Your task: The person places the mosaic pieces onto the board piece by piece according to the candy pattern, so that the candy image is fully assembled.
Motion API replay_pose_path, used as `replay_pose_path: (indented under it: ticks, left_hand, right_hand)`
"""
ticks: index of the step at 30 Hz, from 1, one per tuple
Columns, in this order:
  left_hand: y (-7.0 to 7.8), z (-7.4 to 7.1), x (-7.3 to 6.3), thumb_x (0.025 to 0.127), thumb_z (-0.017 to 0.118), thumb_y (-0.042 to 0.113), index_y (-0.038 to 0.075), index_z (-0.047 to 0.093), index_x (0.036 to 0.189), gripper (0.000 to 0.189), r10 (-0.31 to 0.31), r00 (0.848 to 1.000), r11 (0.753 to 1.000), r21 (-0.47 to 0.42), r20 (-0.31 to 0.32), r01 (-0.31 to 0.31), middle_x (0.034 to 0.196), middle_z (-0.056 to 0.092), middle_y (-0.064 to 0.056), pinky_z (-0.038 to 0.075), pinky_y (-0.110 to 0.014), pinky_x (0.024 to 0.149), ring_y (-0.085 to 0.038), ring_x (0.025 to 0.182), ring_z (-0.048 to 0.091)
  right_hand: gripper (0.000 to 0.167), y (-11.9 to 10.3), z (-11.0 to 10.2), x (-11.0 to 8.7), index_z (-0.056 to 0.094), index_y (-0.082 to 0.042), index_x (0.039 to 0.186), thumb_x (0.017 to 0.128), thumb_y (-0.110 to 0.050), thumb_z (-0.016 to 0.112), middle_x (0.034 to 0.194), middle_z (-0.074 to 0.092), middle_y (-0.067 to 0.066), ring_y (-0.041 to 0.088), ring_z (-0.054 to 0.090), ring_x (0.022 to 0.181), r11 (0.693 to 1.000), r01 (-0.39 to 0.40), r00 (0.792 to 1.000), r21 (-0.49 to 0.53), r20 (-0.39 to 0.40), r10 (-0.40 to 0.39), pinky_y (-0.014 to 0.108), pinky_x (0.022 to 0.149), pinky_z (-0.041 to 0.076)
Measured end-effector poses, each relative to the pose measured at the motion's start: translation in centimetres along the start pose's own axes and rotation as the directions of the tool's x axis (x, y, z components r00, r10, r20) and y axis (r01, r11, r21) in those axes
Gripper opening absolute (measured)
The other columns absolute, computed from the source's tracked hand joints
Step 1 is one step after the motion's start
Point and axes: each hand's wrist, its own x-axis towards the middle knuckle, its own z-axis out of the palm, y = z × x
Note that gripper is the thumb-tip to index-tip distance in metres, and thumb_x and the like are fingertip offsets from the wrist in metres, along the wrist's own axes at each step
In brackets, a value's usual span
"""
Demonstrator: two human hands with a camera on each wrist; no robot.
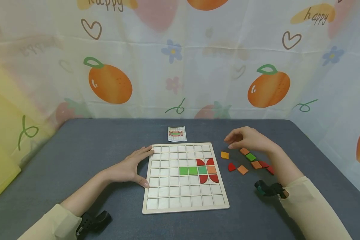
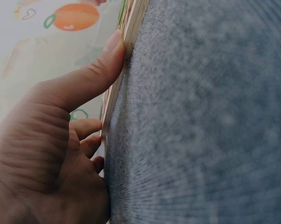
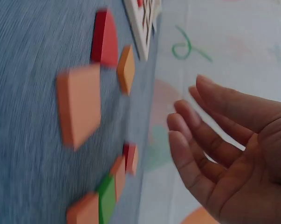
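A pale wooden grid board (image 1: 185, 210) lies in front of me. Its right side holds a row of two green squares (image 1: 184, 171), a teal square (image 1: 202, 170) and an orange square (image 1: 211, 169), with several red quarter-round tiles (image 1: 203, 179) above and below. My left hand (image 1: 127, 169) touches the board's left edge, thumb and fingers spread along it; the left wrist view shows the thumb on the wooden side. Over the loose tiles hovers my right hand (image 1: 249, 138), fingers loosely bent; in the right wrist view nothing sits between its fingertips (image 3: 178, 140).
Right of the board lie a yellow-orange square (image 1: 224, 155), a red tile (image 1: 231, 166), an orange square (image 1: 242, 170) and a slanting line of tiles with a green square (image 1: 250, 157). A printed pattern card (image 1: 177, 134) lies behind the board. A patterned curtain (image 1: 180, 83) borders the table.
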Motion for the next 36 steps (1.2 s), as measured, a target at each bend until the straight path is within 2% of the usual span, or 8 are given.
replay_pose_path:
  ticks: [8, 12, 17, 24, 32, 36]
  left_hand:
    - [-0.1, -0.1, 0.0, 0.067, 0.088, 0.046, 0.007, 0.025, 0.157, 0.116, 0.001, 1.000, 1.000, -0.002, 0.001, -0.001, 0.168, 0.012, -0.014, 0.007, -0.077, 0.112, -0.046, 0.154, 0.003]
    - [-0.2, 0.0, 0.0, 0.067, 0.088, 0.046, 0.007, 0.026, 0.157, 0.116, 0.000, 1.000, 1.000, -0.002, -0.003, 0.000, 0.168, 0.012, -0.014, 0.007, -0.077, 0.112, -0.045, 0.154, 0.003]
    - [-0.2, 0.0, 0.0, 0.066, 0.088, 0.047, 0.007, 0.027, 0.156, 0.116, 0.002, 1.000, 1.000, 0.001, -0.009, -0.002, 0.168, 0.013, -0.014, 0.007, -0.077, 0.112, -0.046, 0.154, 0.003]
    - [-0.2, 0.0, 0.0, 0.067, 0.087, 0.047, 0.008, 0.026, 0.157, 0.116, 0.003, 1.000, 1.000, 0.003, -0.008, -0.003, 0.168, 0.012, -0.013, 0.007, -0.077, 0.112, -0.045, 0.154, 0.003]
    - [0.0, -0.1, 0.0, 0.067, 0.087, 0.046, 0.007, 0.026, 0.157, 0.115, -0.003, 1.000, 1.000, -0.007, 0.000, 0.003, 0.168, 0.011, -0.013, 0.006, -0.077, 0.112, -0.045, 0.154, 0.003]
    - [0.0, 0.0, 0.1, 0.067, 0.088, 0.046, 0.007, 0.025, 0.157, 0.116, -0.005, 1.000, 1.000, -0.009, 0.003, 0.005, 0.168, 0.011, -0.013, 0.005, -0.077, 0.112, -0.045, 0.154, 0.002]
  right_hand:
    - [0.045, 3.1, -1.4, -1.5, 0.059, 0.001, 0.128, 0.091, -0.023, 0.071, 0.122, 0.067, 0.020, 0.024, 0.066, 0.107, 0.998, -0.064, 0.998, -0.006, -0.020, 0.063, 0.036, 0.086, 0.056]
    - [0.046, 4.4, -1.9, -2.1, 0.060, 0.003, 0.127, 0.093, -0.026, 0.069, 0.123, 0.066, 0.022, 0.024, 0.067, 0.107, 0.996, -0.089, 0.996, 0.008, 0.002, 0.089, 0.039, 0.089, 0.057]
    - [0.044, 5.7, -2.3, -2.7, 0.062, 0.002, 0.125, 0.094, -0.029, 0.067, 0.120, 0.068, 0.017, 0.019, 0.067, 0.102, 0.989, -0.144, 0.988, 0.010, 0.047, 0.144, 0.039, 0.088, 0.057]
    - [0.043, 6.6, -2.7, -3.1, 0.065, 0.001, 0.121, 0.092, -0.031, 0.070, 0.111, 0.071, 0.007, 0.013, 0.064, 0.098, 0.976, -0.217, 0.969, 0.006, 0.120, 0.215, 0.033, 0.084, 0.056]
    - [0.043, 7.0, -2.5, -3.1, 0.066, -0.003, 0.118, 0.090, -0.035, 0.072, 0.107, 0.073, 0.002, 0.010, 0.063, 0.098, 0.973, -0.233, 0.964, -0.001, 0.134, 0.231, 0.031, 0.084, 0.054]
    - [0.039, 6.9, -2.4, -3.1, 0.069, -0.004, 0.111, 0.090, -0.037, 0.071, 0.099, 0.071, 0.001, 0.009, 0.059, 0.085, 0.971, -0.239, 0.963, 0.001, 0.132, 0.237, 0.028, 0.076, 0.051]
